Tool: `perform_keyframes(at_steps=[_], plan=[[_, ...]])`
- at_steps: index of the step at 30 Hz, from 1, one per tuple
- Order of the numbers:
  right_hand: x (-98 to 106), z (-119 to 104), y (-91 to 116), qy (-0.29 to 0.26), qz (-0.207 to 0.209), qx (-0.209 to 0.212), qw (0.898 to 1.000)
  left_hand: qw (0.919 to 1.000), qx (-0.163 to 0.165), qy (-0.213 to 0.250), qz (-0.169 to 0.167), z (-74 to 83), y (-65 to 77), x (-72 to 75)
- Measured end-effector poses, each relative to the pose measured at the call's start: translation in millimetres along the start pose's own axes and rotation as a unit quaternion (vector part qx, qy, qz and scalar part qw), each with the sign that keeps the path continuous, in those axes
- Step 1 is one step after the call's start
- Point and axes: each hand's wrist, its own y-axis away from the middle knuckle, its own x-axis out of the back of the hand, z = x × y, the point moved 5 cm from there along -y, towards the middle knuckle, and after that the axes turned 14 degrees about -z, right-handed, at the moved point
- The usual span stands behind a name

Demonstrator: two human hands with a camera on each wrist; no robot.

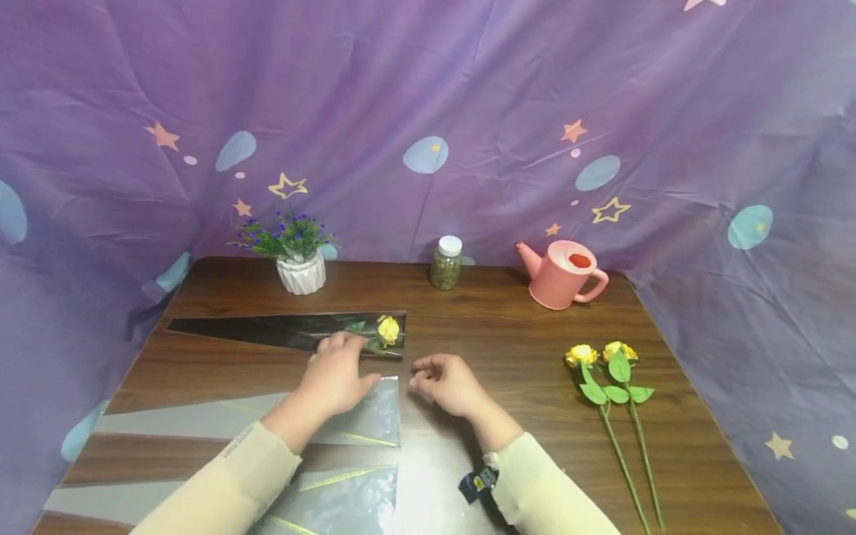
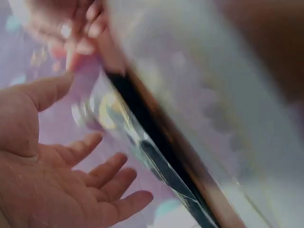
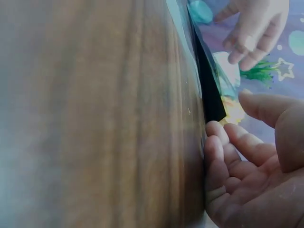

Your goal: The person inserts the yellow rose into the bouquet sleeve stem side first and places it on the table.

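Observation:
My left hand (image 1: pixel 334 375) hovers over the near edge of a black-backed clear flower sleeve (image 1: pixel 247 328), fingers spread and holding nothing. Inside that sleeve lies a yellow rose (image 1: pixel 388 331), its bloom at the wide right end and its stem partly behind my fingers. Just right of the sleeves is my right hand (image 1: pixel 446 383), fingers loosely bent with nothing between them. In the right wrist view its fingertips (image 3: pixel 216 130) are close to the table surface, and the sleeve's dark end (image 3: pixel 214 110) shows just past them. Under my left wrist lies a flat clear sleeve (image 1: pixel 381 416) with yellow lines.
Another clear sleeve (image 1: pixel 354 498) lies nearer me. Two yellow roses (image 1: pixel 618 371) with green stems rest at the right. Along the back stand a white pot (image 1: pixel 301 273) of purple flowers, a white-capped jar (image 1: pixel 446 267) and a pink watering can (image 1: pixel 558 279). A purple curtain (image 1: pixel 374 89) hangs behind.

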Motion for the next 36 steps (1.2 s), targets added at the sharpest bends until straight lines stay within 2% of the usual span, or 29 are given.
perform_keyframes(at_steps=[3, 5, 9, 16, 20, 28, 33, 36], plan=[[-4.9, 0.0, 6.9, -0.004, -0.013, -0.003, 1.000, 0.9985, -0.025, -0.040, -0.027, 4.4, 16.3, -12.1], [-8.3, 0.0, 10.1, -0.011, -0.016, -0.004, 1.000, 0.9969, -0.041, -0.049, -0.047, 7.6, 23.3, -20.3], [-15.0, -3.3, 14.2, 0.005, -0.028, 0.001, 1.000, 0.9943, -0.056, -0.060, -0.067, 12.2, 27.7, -32.9], [-27.7, -11.3, 20.9, 0.103, -0.057, -0.001, 0.993, 0.9943, -0.045, -0.078, -0.058, 14.4, 26.0, -41.6], [-33.7, -18.0, 24.8, 0.132, -0.066, -0.006, 0.989, 0.9946, -0.038, -0.077, -0.058, 15.4, 27.5, -42.3], [-39.4, -25.5, 28.3, 0.142, -0.066, -0.017, 0.987, 0.9948, -0.042, -0.082, -0.043, 19.1, 30.2, -41.1], [-41.2, -22.3, 28.8, 0.117, -0.051, -0.034, 0.991, 0.9946, -0.040, -0.086, -0.043, 17.7, 30.1, -43.3], [-41.8, -20.6, 28.7, 0.085, -0.040, -0.029, 0.995, 0.9951, -0.045, -0.079, -0.040, 17.0, 29.8, -43.8]])
